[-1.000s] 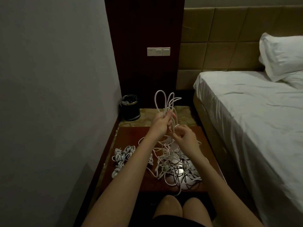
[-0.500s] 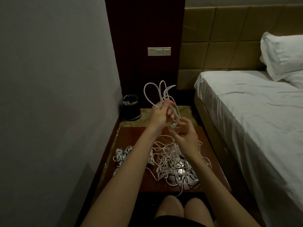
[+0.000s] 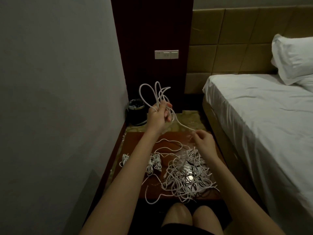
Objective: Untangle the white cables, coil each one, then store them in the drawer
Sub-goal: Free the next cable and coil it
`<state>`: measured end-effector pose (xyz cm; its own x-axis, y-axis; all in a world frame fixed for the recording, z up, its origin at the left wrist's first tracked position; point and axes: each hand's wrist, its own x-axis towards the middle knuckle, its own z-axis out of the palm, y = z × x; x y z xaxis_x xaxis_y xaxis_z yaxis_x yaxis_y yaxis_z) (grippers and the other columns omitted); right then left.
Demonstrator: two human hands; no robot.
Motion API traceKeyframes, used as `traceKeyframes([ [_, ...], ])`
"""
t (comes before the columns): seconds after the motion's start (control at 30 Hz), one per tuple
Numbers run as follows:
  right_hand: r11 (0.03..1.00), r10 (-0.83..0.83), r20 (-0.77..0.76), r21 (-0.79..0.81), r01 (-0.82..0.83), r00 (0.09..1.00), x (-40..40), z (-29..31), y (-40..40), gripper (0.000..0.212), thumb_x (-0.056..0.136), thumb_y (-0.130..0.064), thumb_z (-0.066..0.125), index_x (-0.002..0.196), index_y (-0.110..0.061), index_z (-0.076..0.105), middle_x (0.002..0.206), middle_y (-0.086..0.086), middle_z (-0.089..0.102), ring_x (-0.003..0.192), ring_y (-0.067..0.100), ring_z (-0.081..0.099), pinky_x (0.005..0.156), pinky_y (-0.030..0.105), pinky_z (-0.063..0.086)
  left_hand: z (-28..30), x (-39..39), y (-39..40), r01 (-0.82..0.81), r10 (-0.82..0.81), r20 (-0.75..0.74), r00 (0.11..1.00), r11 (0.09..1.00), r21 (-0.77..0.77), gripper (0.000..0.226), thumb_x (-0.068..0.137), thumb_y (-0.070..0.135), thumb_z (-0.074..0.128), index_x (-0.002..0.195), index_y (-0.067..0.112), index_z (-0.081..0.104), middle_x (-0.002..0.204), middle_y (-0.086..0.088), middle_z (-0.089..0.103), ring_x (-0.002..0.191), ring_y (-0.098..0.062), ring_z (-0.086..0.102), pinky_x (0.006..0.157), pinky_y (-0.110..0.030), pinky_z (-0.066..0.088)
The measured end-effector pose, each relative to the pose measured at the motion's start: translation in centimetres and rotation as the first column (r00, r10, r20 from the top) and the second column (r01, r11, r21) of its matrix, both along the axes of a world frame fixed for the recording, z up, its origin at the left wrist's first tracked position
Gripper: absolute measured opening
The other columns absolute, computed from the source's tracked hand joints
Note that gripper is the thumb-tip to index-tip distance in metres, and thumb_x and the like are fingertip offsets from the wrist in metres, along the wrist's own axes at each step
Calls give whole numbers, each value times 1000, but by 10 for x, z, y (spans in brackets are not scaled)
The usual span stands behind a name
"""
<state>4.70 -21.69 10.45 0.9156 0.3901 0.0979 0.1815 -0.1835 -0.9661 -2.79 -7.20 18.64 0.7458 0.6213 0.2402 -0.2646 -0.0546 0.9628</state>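
My left hand (image 3: 159,114) is raised above the far end of the brown bedside table (image 3: 135,138) and grips a bunch of white cable loops (image 3: 152,92) that stand up from its fist. One strand runs down and right from that fist to my right hand (image 3: 202,140), which pinches its end. Below my right hand a large tangle of white cables (image 3: 184,175) lies on the table. Small coiled cable bundles (image 3: 154,162) sit on the table's left side, partly hidden by my left forearm. No drawer is in view.
A black waste bin (image 3: 136,111) stands on the floor beyond the table by the grey wall. A bed with a white sheet (image 3: 262,124) and a pillow (image 3: 294,58) fills the right side. A switch plate (image 3: 166,54) sits on the dark panel. My knees (image 3: 189,216) are below the table's near edge.
My hands have drawn apart: the left went up and left with the loops, the right moved down and right, stretching one strand taut between them.
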Motion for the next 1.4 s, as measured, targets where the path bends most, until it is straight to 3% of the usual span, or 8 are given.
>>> traceKeyframes([
  [0.2,934,-30,-54,354,47,998,-1,53,-5,18,95,-15,58,103,-2,66,86,4,72,76,12,70,66,24,54,-41,-8,-5,32,-16,-226,974,997,67,25,103,30,44,90,18,61,73,2,72,68,-12,70,71,-37,55],
  [0.33,878,102,-15,472,-83,995,-9,86,0,11,96,-15,57,97,-8,65,90,6,74,82,16,72,70,23,56,-47,-3,-24,99,-97,-317,943,995,-11,27,102,38,42,103,19,62,94,0,75,103,-42,62,96,-55,45],
  [0.47,868,158,9,476,-143,987,-12,93,5,8,95,-13,58,94,-8,64,93,10,73,88,23,71,73,27,57,-38,0,-40,182,-219,-238,946,969,-168,24,105,27,37,104,11,55,68,7,70,73,-14,62,64,-23,43],
  [0.63,922,48,-20,385,-37,999,-9,75,-9,6,91,-8,62,94,-12,66,95,7,71,87,23,70,76,40,57,-35,-6,-37,176,-244,-157,957,919,-353,19,103,22,44,92,13,57,58,5,62,60,-9,63,67,-28,52],
  [0.87,943,42,-50,331,-23,998,-20,58,-29,14,90,-21,66,98,-11,71,97,17,72,93,38,69,85,64,51,-33,-22,-39,332,-413,-160,896,865,-375,32,100,35,45,94,11,65,85,-8,71,80,-21,68,85,-44,56],
  [1.03,945,8,67,326,-29,998,-25,84,-49,12,94,-17,58,94,-13,69,95,14,71,84,24,70,71,30,59,-47,-39,-47,364,-508,-241,827,810,-459,45,102,41,39,120,5,58,77,-6,72,81,-21,71,80,-37,56],
  [1.17,986,34,66,164,-44,997,-34,84,-59,15,98,-10,52,101,-7,66,81,8,67,60,5,66,50,13,48,-41,-47,-56,370,-507,-191,840,794,-482,38,103,33,40,115,3,62,58,4,51,54,-7,53,58,-22,51],
  [1.4,992,121,-84,35,-118,989,-60,67,-83,21,100,-10,44,106,2,61,78,10,62,56,12,62,46,14,46,-32,-64,-66,380,-499,-36,866,704,-600,34,99,33,45,92,6,64,54,6,44,33,-1,29,35,-13,24],
])
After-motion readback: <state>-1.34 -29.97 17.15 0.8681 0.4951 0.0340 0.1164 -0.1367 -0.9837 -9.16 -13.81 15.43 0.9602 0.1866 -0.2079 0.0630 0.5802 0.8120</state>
